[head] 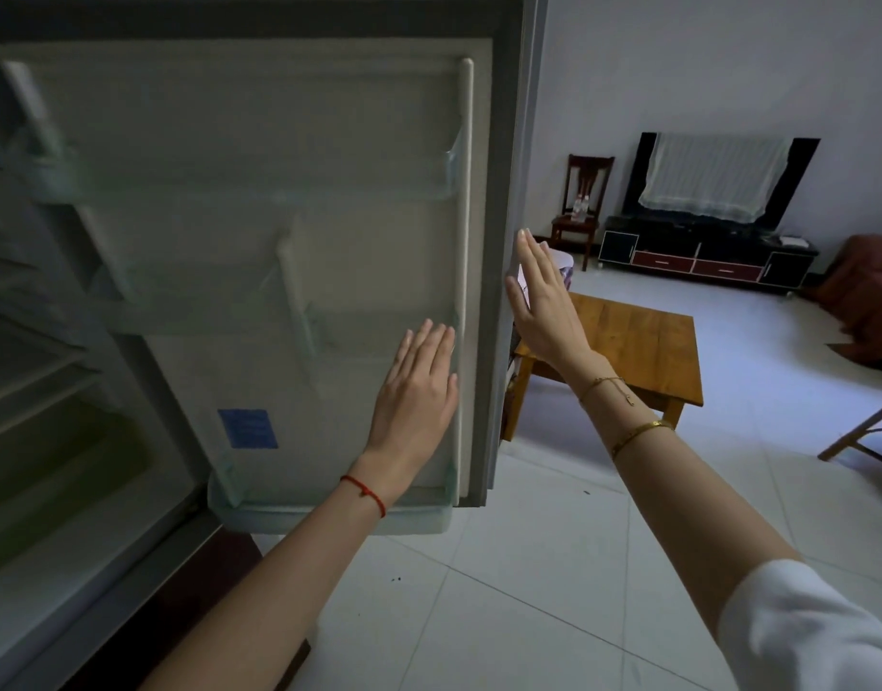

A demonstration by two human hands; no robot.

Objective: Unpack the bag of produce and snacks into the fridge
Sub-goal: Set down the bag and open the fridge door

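Note:
The fridge door (259, 142) stands swung open in front of me, its pale inner side with several clear door bins facing me. My left hand (419, 386) lies flat with straight fingers against the door's inner face near its right edge. My right hand (541, 296) reaches past the door's outer edge (503, 241), fingers straight, palm toward that edge. The fridge interior (44, 391) with its shelves shows at the far left. A bag is partly visible behind the door edge on the wooden table (643, 341); I cannot make out its contents.
A wooden chair (581, 202) with bottles on its seat, a dark TV stand (703, 256) and a covered TV (718, 177) line the far wall. A reddish sofa (873, 291) and a chair leg (863, 436) sit at the right. White tile floor (553, 566) lies below.

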